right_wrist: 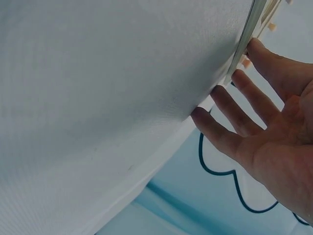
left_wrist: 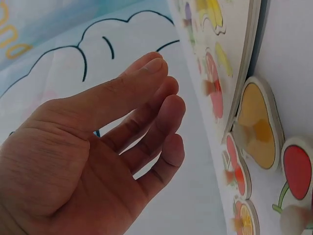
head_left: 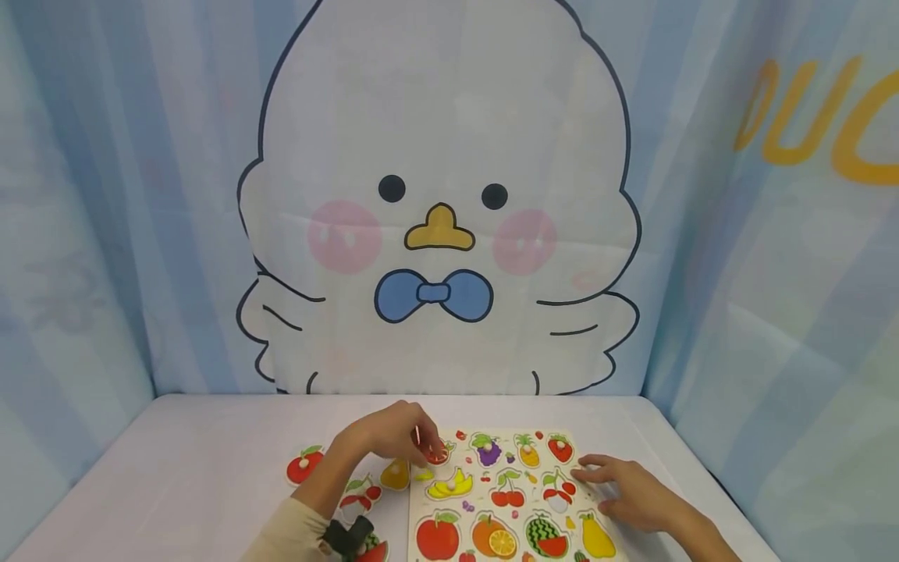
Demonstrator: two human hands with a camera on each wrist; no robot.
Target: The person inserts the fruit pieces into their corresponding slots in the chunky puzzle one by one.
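A fruit puzzle board (head_left: 467, 519) lies on the white table, with knobbed pieces on it. My left hand (head_left: 393, 432) hovers at the board's far left corner, fingers loosely bent beside a red fruit piece (head_left: 440, 454). In the left wrist view nothing sits between the thumb and fingers of the left hand (left_wrist: 98, 132). My right hand (head_left: 635, 492) is at the board's right edge, fingers spread. In the right wrist view, the thumb of the right hand (right_wrist: 274, 117) is at the board's edge and other fingertips rest on the table.
Loose pieces lie left of the board: a yellow pear (head_left: 396, 474), a red round fruit (head_left: 302, 467), cherries (head_left: 372, 493) and a watermelon (head_left: 374, 553), partly behind the left wrist. A curtain with a cartoon duck (head_left: 442, 117) hangs behind the table.
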